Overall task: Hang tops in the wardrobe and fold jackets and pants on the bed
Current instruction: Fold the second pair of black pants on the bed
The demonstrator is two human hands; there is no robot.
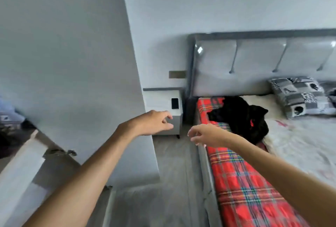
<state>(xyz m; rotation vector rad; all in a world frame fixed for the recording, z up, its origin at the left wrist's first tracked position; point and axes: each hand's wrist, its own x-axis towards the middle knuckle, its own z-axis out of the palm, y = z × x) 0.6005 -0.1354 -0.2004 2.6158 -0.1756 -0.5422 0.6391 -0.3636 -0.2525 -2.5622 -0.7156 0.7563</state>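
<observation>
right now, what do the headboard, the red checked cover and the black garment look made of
Headboard: padded, glossy grey, probably leather or faux leather, given the glare spots and tufted seams.
Red checked cover: matte woven cloth, by its plaid lines and creases.
Black garment: soft matte fabric lying crumpled; too dark to tell the weave.

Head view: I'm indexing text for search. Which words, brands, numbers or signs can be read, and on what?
None can be read.
Phone: screen dark, no text.
Pillow: printed pictures only, no legible words.
Pink mark on the white cover: too blurred to read.
</observation>
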